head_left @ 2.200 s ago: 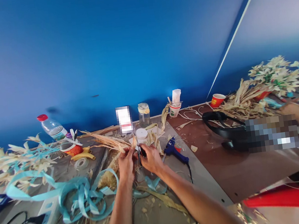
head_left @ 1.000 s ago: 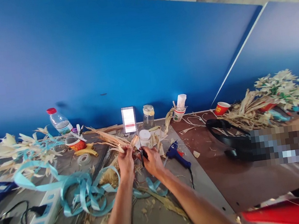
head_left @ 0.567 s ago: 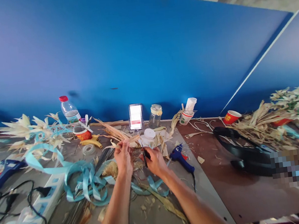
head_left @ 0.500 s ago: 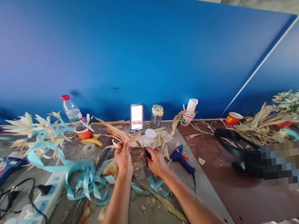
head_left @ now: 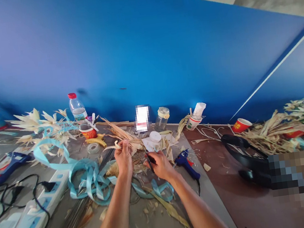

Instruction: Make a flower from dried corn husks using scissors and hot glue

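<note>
My left hand (head_left: 123,157) is closed on a pale dried corn husk (head_left: 135,145), whose strips stick out on both sides of the fingers. My right hand (head_left: 160,164) grips black-handled scissors (head_left: 149,160), the blades pointing up and away beside the husk. Whether the blades touch the husk I cannot tell. Just beyond the hands lie more husk strips (head_left: 116,128) and a white round lid (head_left: 155,136) on white paper. Light blue ribbon (head_left: 89,178) lies in loops left of my left hand. A blue glue gun (head_left: 185,162) rests right of my right hand.
A power strip (head_left: 41,210) with black cables and a second glue gun (head_left: 10,166) are at left. Along the blue wall stand a water bottle (head_left: 77,108), a glass jar (head_left: 162,118) and a paper cup (head_left: 193,122). A black object (head_left: 248,161) lies at right, near another person's hand.
The view has shifted slightly, so the scene sits a little to the right. My hands keep hold of the husk and the scissors, and the scissors' angle has changed slightly.
</note>
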A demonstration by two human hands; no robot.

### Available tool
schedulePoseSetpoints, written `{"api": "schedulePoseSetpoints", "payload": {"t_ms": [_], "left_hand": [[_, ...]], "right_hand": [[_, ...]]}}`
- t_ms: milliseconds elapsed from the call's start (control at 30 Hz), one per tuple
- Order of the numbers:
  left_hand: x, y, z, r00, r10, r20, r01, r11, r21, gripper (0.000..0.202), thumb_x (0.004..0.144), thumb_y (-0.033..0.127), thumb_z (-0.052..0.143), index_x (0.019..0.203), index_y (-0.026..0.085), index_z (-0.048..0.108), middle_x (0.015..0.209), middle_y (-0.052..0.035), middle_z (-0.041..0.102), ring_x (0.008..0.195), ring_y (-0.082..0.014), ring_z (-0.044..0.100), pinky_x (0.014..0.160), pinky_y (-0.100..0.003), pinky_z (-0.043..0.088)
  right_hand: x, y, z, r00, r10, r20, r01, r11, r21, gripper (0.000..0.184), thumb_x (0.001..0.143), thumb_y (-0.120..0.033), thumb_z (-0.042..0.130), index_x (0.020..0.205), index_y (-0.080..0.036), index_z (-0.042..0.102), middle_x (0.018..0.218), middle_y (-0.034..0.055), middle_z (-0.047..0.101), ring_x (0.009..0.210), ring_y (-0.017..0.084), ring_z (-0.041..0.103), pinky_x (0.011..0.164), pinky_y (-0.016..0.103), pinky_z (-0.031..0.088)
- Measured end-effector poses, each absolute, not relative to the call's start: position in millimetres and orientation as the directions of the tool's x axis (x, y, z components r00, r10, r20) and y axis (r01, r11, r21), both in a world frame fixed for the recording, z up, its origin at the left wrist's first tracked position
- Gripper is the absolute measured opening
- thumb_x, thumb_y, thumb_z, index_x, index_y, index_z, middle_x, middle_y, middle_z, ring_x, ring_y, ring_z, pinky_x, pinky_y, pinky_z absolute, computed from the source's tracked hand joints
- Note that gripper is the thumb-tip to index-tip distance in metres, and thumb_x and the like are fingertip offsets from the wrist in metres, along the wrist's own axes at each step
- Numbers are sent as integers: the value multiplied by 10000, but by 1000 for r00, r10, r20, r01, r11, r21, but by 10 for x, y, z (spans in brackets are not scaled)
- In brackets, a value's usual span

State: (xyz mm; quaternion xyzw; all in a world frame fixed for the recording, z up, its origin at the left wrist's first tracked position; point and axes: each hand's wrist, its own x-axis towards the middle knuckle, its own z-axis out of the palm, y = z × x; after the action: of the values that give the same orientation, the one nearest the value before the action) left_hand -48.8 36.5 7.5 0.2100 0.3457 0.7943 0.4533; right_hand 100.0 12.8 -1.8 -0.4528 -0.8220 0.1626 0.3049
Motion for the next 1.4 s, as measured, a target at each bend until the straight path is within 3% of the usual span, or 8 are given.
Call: {"api": "schedulePoseSetpoints", "payload": {"t_ms": [467,600,833,1167,1400], "left_hand": [[-502,385,77,-452,888,84,-549,-351,758,301,636,360,729,813,151,604,586,54,453,459,-25,326,443,-157,279],[-527,383,74,-508,860,55,-483,-337,808,325,620,401,733,749,144,581,526,71,401,437,-25,285,416,-164,232],[-545,397,57,-550,830,89,-374,-340,863,335,639,436,709,726,134,594,502,67,394,431,-31,278,422,-182,218],[-589,454,-27,-583,808,83,-356,-346,868,324,611,409,729,716,136,591,573,47,464,470,-43,342,463,-190,279],[-610,467,-56,-571,818,67,-346,-314,884,317,617,411,716,704,132,593,523,63,412,445,-40,301,443,-192,242]], "right_hand": [[1101,168,48,-515,805,293,628,587,-511,121,826,-293,567,813,-191,630,678,19,663,633,151,580,643,237,377],[1105,162,68,-529,793,302,629,605,-489,128,819,-307,574,809,-195,636,692,27,663,682,165,588,644,235,385],[1111,141,106,-568,791,227,605,588,-537,131,827,-297,550,785,-200,626,644,3,633,614,136,556,606,213,385],[1122,129,135,-601,772,205,537,581,-612,168,837,-324,537,802,-178,612,597,-23,578,551,104,498,553,192,346],[1124,125,156,-612,772,169,525,557,-643,199,832,-330,534,776,-154,606,557,-40,504,533,86,433,526,177,312]]}}
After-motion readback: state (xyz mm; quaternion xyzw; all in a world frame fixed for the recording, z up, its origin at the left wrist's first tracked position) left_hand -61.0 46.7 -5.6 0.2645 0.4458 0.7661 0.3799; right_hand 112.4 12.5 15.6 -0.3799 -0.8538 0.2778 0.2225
